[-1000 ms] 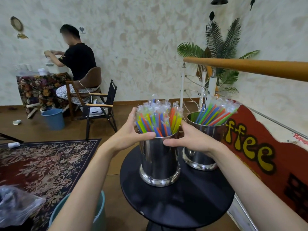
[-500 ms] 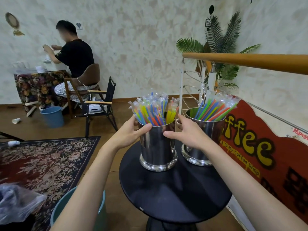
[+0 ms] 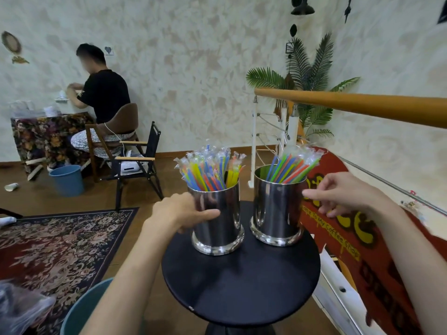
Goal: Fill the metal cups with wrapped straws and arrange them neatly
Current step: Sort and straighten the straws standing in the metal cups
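Observation:
Two shiny metal cups stand side by side at the back of a small round black table (image 3: 242, 286). The left cup (image 3: 219, 228) is packed with wrapped coloured straws (image 3: 208, 170) standing upright. My left hand (image 3: 179, 213) grips its left side, thumb across the front. The right cup (image 3: 278, 211) holds a looser bunch of wrapped straws (image 3: 292, 165) leaning to the right. My right hand (image 3: 338, 194) hovers just right of that cup's rim, fingers loosely curled, holding nothing.
A wooden handrail (image 3: 362, 105) crosses above right, with a red coffee sign (image 3: 362, 238) beneath it. A teal bin (image 3: 82, 310) stands left of the table, beside a patterned rug (image 3: 60, 243). A person (image 3: 101, 97) sits at a far table, near a blue bucket (image 3: 67, 180) and folding chair (image 3: 137, 165).
My right hand has left the left cup and moved to the right, beside the right cup. My left hand slid from the rim down onto the cup's side. The camera tilted down slightly.

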### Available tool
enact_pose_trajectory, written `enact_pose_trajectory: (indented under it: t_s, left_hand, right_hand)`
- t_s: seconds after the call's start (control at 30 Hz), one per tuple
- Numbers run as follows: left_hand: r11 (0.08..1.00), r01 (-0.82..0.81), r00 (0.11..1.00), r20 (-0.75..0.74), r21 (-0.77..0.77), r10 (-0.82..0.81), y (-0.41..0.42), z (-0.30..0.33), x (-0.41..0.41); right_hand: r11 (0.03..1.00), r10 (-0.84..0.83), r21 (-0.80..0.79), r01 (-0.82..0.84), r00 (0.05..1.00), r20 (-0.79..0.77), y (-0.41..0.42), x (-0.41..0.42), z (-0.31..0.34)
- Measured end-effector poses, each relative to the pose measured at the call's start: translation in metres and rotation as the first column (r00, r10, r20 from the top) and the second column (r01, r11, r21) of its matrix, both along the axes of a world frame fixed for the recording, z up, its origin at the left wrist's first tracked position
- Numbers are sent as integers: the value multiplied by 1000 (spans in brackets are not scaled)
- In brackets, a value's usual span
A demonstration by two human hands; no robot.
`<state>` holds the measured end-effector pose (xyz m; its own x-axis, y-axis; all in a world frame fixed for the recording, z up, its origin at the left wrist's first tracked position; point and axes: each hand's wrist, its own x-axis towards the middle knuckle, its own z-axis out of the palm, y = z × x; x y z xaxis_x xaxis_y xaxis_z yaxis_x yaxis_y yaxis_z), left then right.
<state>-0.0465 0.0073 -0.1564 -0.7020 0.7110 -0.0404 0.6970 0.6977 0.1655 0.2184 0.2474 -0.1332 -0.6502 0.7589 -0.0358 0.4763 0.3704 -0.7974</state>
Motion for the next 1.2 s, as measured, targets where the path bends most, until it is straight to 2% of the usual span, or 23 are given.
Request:
enact_pose_trajectory:
  t_s: [0.03,0.07,0.1,0.17,0.2,0.27,0.4,0.57,0.77,1.03,1.2]
  left_hand:
    - [997,-70,997,-37,-21,69,0,-2,-4]
    - [994,-107,994,-7,-15,107,0,-6,-8]
    - [994,-111,990,90,26,108,2,-12,-12]
    - [959,-59,925,376,276,-52,9,-24,-17]
    - [911,-32,877,449,412,-172,12,-29,-17]
    - [822,-37,863,433,568,-260,18,-37,-20]
    - [735,-80,872,404,674,-276,25,-41,-18]
    - [688,-94,872,393,719,-292,28,-44,-20]
    - [690,-102,872,399,717,-285,28,-45,-24]
    - [698,-68,848,409,713,-336,26,-50,-33]
    - [777,-16,878,380,630,-290,22,-42,-36]
  right_hand:
    - [1000,-25,10,25,1000,10,9,3,-6]
    - [999,-29,20,29,999,26,15,3,-13]
    - [1000,-17,9,17,999,32,20,0,-20]
    - [996,61,-65,-65,996,-58,24,-9,-33]
    - [989,107,-89,-120,985,-132,25,-15,-38]
    - [983,146,-70,-168,958,-246,25,-28,-49]
    - [986,163,26,-164,930,-329,29,-46,-64]
    - [990,136,76,-116,926,-353,26,-52,-72]
    - [988,147,99,-121,931,-333,10,-49,-73]
    - [943,287,234,-239,937,-201,-5,-32,-61]
    - [916,390,171,-363,907,-160,3,-24,-58]
